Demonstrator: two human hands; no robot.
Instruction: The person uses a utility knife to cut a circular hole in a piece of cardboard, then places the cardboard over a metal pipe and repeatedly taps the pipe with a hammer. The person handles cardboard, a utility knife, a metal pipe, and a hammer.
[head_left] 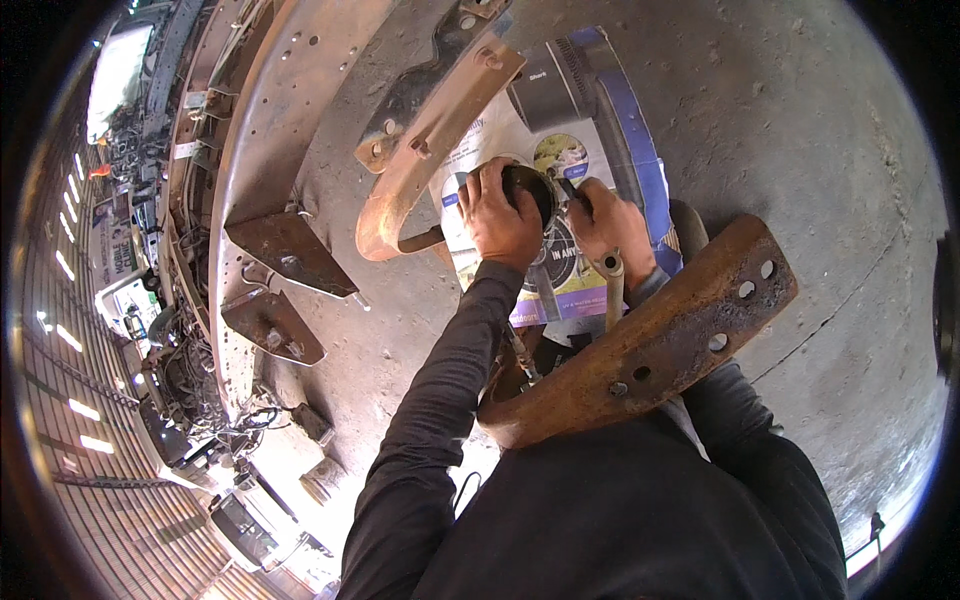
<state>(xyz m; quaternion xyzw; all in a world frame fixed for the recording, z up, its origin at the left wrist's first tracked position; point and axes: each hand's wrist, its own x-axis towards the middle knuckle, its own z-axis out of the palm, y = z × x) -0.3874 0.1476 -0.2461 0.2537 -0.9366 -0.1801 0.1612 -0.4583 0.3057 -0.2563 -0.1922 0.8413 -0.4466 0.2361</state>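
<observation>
My left hand [500, 220] is wrapped round a dark, round, cup-like metal part [532, 188], its open side showing between thumb and fingers. Close beside it, my right hand [605, 225] is closed, with the dark end of a slim piece [568, 188] poking out toward the round part. The rest of that piece is hidden by the fingers. Both hands work over a printed cardboard sheet [580, 303] on the floor. Below my right hand, a pale metal bar with a ring end [612, 290] lies partly across my wrist.
A thick rusty bracket with holes [680, 340] crosses in front of my body. Another curved rusty bracket [400, 200] lies left of the cardboard, beside a dark plate [435, 65]. A long steel frame rail [265, 130] with two angled plates [290, 250] runs along the left.
</observation>
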